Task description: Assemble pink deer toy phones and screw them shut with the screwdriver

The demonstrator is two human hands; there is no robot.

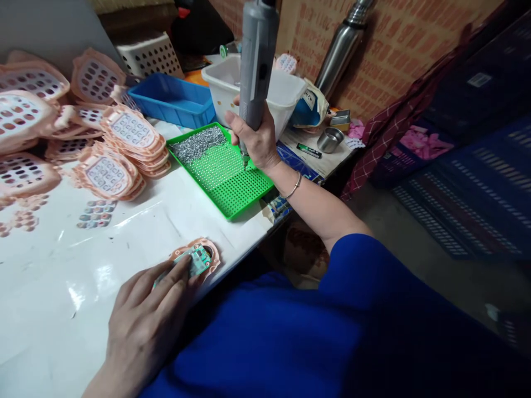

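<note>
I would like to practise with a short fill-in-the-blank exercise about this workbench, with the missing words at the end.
1. The right hand grips a cylindrical grey power screwdriver; a thin silver-coloured bracelet circles its ____.
2. The left hand touches a flat green ____ board.
3. Small silver-coloured metal pieces lie in a ____ perforated plastic tray.
4. A rectangular ____ plastic bin stands near a white plastic basin.

Missing words: wrist; circuit; green; blue.
</note>
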